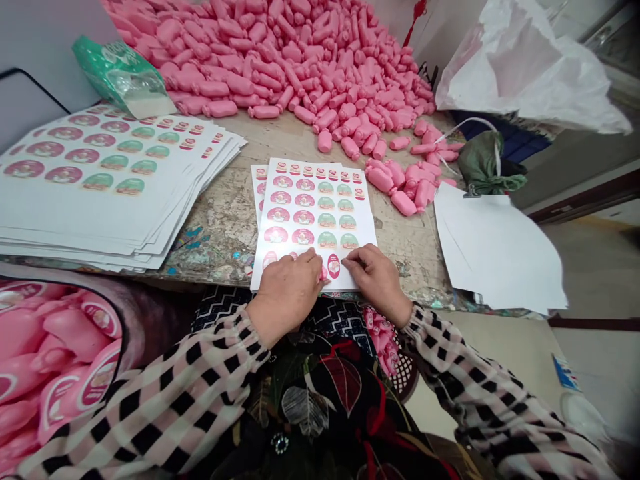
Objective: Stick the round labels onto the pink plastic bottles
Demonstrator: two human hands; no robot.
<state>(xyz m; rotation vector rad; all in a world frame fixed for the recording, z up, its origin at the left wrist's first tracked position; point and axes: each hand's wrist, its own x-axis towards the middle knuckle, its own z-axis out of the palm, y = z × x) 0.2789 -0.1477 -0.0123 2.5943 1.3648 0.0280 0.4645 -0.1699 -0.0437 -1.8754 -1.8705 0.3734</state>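
Observation:
On the table lies a white sticker sheet (315,180) with rows of pink and green labels. My left hand (290,287) is curled low over the sheet's front edge, closed around a pink bottle (324,273), most of which the fingers hide. Just right of it, a pink oval sticker (333,266) is turned upright, unlike the printed rows. My right hand (375,277) pinches at that sticker's right edge with thumb and forefinger. Whether the sticker is fully off the sheet, I cannot tell.
A large heap of pink bottles (280,60) covers the back. Stacked sticker sheets (100,213) lie left, under a green plastic bag (120,73). Labelled bottles (75,327) fill a container at lower left. White papers (495,247) overhang the right edge, near a white plastic bag (525,67).

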